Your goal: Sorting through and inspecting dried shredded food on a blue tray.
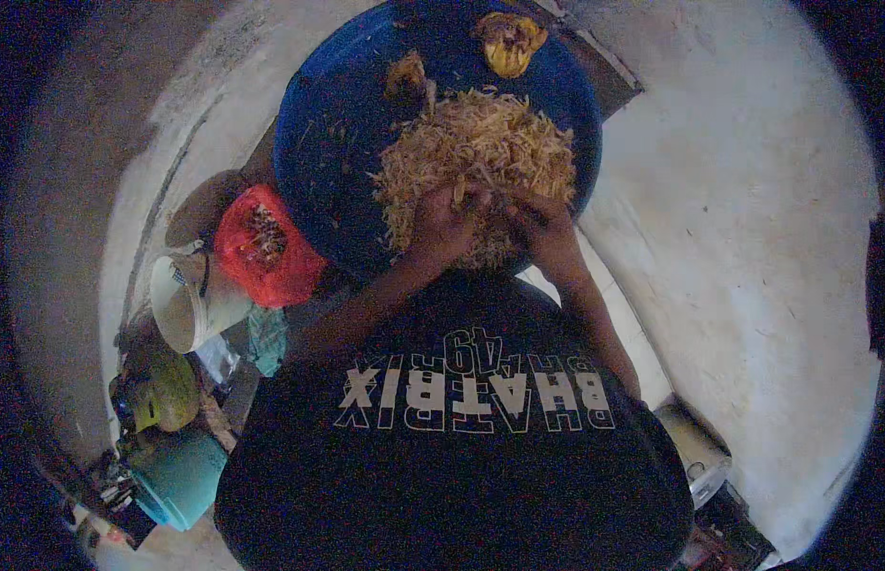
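Note:
A large round blue basin or tray lies before me. On it is a heap of pale, shredded fibrous strips. My left hand is at the near side of this heap, fingers bent, with a pale strip at the fingertips. Close beside it, on the right, my right hand has its fingers curled inward. Whatever lies between the two hands is too dark to make out. Beyond the heap, a yellow-brown piece of fruit or vegetable rests near the far rim, and a smaller brown piece lies left of it.
Left of the basin are a red bag with small pieces inside, a whitish bucket on its side, a large green fruit and a turquoise container. A pale wall or floor surface extends on the right.

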Available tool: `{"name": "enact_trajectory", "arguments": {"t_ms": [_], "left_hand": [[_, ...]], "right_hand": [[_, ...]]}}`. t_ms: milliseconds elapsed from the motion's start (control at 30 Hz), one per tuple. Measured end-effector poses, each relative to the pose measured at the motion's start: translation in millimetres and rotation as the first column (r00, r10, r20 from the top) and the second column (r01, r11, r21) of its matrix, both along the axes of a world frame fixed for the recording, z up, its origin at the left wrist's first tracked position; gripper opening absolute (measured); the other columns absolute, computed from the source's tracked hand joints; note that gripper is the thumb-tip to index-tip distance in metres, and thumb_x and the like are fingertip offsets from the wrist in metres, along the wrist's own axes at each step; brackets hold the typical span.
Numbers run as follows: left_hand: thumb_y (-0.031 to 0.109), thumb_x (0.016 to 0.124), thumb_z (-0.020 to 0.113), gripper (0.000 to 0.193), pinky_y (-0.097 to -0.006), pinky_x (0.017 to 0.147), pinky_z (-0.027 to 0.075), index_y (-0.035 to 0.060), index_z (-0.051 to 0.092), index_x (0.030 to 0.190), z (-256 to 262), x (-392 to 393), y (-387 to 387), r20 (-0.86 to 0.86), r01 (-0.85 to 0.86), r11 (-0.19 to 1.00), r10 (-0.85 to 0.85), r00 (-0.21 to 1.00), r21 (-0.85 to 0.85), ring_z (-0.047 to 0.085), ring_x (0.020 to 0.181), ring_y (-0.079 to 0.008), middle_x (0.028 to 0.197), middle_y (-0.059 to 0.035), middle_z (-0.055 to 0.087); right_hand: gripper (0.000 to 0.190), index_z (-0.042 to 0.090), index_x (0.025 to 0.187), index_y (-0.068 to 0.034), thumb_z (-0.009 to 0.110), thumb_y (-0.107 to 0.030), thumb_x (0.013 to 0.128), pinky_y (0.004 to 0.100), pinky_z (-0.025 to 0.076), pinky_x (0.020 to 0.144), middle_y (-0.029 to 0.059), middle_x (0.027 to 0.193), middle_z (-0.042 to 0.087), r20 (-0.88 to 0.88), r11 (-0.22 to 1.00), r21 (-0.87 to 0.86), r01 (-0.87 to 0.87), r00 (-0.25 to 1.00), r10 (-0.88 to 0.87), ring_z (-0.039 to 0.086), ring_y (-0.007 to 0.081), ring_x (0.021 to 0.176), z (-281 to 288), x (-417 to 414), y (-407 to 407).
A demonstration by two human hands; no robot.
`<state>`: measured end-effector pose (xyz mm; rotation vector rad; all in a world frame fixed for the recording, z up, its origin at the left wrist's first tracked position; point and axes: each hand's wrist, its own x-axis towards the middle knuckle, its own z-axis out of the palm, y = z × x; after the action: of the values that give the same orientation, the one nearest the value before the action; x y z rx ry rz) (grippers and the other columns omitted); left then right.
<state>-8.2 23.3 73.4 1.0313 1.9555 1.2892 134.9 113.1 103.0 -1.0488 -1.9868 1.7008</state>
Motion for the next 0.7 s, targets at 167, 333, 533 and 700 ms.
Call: {"name": "enact_trajectory", "arguments": {"t_ms": [167, 333, 533, 700], "left_hand": [[0.018, 0.09, 0.065, 0.015, -0.0328, 0.076, 0.05, 0.0052, 0.064, 0.097, -40, -5, 4, 0.399, 0.096, 0.994, -0.11, 0.91, 0.054, 0.062, 0.083, -0.0156, 0.091, -0.0035, 0.066], [0.015, 0.092, 0.063, 0.015, -0.0293, 0.076, 0.051, 0.0073, 0.064, 0.105, -43, -4, 5, 0.733, 0.125, 0.991, -0.113, 0.671, 0.039, 0.061, 0.088, -0.0127, 0.095, -0.002, 0.066], [0.013, 0.093, 0.06, 0.027, -0.0247, 0.074, 0.053, 0.0099, 0.057, 0.12, -27, 3, 3, 0.885, 0.033, 0.992, -0.124, 0.45, 0.122, 0.062, 0.095, -0.0105, 0.105, -0.0021, 0.065], [0.015, 0.093, 0.061, 0.027, -0.023, 0.066, 0.05, 0.0102, 0.057, 0.119, -62, -6, 3, 0.863, 0.131, 0.991, -0.102, 0.495, 0.042, 0.06, 0.086, -0.0085, 0.102, 0.0, 0.064]], "right_hand": [[0.034, 0.057, 0.125, -0.007, 0.056, -0.019, 0.094, 0.0282, 0.051, 0.06, 0.0106, 0.099, 0.067, 0.144, 0.987, -0.143, -0.073, 0.985, 0.094, 0.062, 0.0164, 0.075, 16, 4, 7], [0.044, 0.046, 0.137, -0.009, 0.051, -0.023, 0.096, 0.0206, 0.038, 0.038, 0.005, 0.089, 0.062, -0.247, 0.657, -0.747, -0.104, 0.96, -0.13, 0.051, 0.0106, 0.052, -21, 10, 12], [0.043, 0.042, 0.139, -0.008, 0.047, -0.019, 0.097, 0.0202, 0.037, 0.037, 0.0033, 0.082, 0.059, -0.222, 0.548, -0.834, -0.064, 0.948, -0.227, 0.049, 0.0102, 0.051, -20, 10, 11], [0.035, 0.055, 0.128, -0.006, 0.054, -0.019, 0.096, 0.0239, 0.046, 0.046, 0.0021, 0.086, 0.061, -0.13, 0.733, -0.679, 0.044, 0.975, -0.178, 0.055, 0.0108, 0.058, -19, 11, 13]]}}
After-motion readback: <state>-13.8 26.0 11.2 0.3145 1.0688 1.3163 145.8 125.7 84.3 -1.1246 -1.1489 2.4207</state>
